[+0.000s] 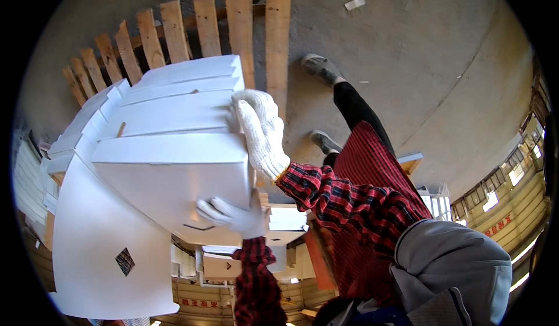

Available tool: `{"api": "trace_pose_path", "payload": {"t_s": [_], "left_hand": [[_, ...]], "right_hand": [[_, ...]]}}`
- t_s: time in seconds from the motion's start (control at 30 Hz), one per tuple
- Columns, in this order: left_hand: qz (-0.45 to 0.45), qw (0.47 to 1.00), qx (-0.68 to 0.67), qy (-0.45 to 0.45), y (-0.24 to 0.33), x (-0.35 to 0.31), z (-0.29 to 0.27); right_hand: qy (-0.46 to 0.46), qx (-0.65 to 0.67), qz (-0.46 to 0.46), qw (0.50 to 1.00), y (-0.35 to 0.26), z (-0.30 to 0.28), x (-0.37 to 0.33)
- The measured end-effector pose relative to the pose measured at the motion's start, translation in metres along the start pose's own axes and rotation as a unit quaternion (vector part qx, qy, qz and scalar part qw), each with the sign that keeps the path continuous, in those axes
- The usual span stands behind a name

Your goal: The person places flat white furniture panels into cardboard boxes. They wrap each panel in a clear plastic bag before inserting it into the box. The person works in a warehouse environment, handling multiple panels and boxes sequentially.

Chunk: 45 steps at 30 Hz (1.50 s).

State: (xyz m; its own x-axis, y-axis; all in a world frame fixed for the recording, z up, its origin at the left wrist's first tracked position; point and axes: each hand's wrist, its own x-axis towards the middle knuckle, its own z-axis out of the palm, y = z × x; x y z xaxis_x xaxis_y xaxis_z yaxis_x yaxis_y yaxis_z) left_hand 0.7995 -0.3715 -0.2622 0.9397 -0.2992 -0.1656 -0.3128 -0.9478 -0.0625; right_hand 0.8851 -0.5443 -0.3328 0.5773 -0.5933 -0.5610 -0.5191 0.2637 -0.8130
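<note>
A large white cardboard box (pixel 174 180) stands in the left half, its big smooth side toward me. My right hand (pixel 260 131), in a white knitted glove, is closed with its fingers bent over the box's right edge. Below it, my left hand (pixel 233 216), also gloved and slightly blurred, lies against the smooth side with its fingers stretched out and apart. A thin dark slot (pixel 198 227) shows under those fingertips. Further white boxes (pixel 180 84) are lined up against it on the far side. A curved white board (pixel 110 238) with a dark diamond mark hangs at its left.
A wooden slatted pallet (pixel 206 23) lies beyond the boxes on the grey concrete floor (pixel 407 46). More cartons (pixel 221 265) stand at the bottom. A small pale scrap (pixel 354 3) lies on the floor at the top. My shoes (pixel 322 67) are right of the pallet.
</note>
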Motion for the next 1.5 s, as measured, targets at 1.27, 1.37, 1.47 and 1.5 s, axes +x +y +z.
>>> {"api": "trace_pose_path", "payload": {"t_s": [1.27, 1.37, 1.47, 1.5], "left_hand": [[-0.352, 0.910, -0.194, 0.106, -0.273, 0.066, 0.017], [-0.311, 0.900, -0.221, 0.211, -0.301, 0.021, 0.042], [-0.439, 0.858, -0.126, 0.235, -0.336, -0.069, 0.069], [-0.471, 0.841, -0.094, 0.250, -0.351, -0.126, 0.088]], "right_hand": [[-0.185, 0.251, 0.035, 0.949, 0.013, 0.034, -0.021], [-0.070, 0.000, -0.120, 0.990, -0.001, 0.048, -0.029], [-0.070, -0.097, -0.252, 0.960, -0.001, 0.051, -0.021], [-0.088, -0.104, -0.284, 0.949, -0.003, 0.067, -0.029]]}}
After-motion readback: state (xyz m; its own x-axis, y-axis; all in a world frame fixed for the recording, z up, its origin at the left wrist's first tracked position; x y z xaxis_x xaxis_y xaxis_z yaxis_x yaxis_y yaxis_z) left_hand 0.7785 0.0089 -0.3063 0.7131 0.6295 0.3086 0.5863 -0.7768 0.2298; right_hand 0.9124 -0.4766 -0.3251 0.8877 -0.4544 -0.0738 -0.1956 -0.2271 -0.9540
